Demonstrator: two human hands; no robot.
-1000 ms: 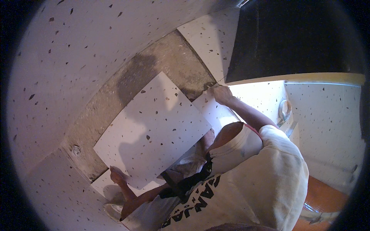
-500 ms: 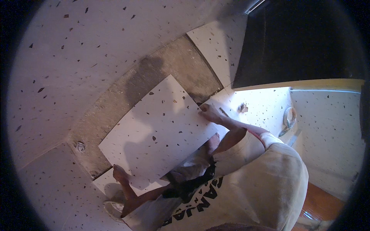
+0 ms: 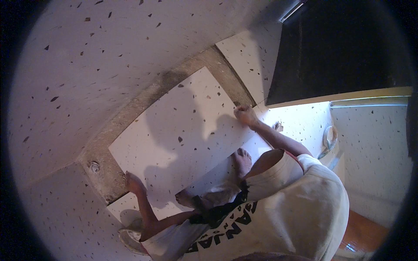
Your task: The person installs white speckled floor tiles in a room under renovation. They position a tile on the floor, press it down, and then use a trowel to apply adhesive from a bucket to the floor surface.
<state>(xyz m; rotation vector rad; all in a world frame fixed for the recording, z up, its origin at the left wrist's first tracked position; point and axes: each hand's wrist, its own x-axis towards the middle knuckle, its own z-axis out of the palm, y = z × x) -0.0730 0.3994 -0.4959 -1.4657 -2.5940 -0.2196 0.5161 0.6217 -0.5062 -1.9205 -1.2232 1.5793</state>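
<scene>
While both hands (image 3: 135,182) grip it, tile (image 3: 183,126) spans between.

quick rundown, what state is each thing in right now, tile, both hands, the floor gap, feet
loose tile: tilted over the gap, not yet flat
left hand: gripping the tile's lower left corner
right hand: gripping the tile's right corner
mortar bed: bare, partly covered by the tile
feet: bare, on laid tile

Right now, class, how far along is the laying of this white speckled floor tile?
Done: white speckled tiles already cover the surrounding floor. In hand: the left hand and right hand grip opposite corners of a large white speckled tile over the bare grey mortar strip. Left: bedding it flat; mortar shows beside it.
</scene>
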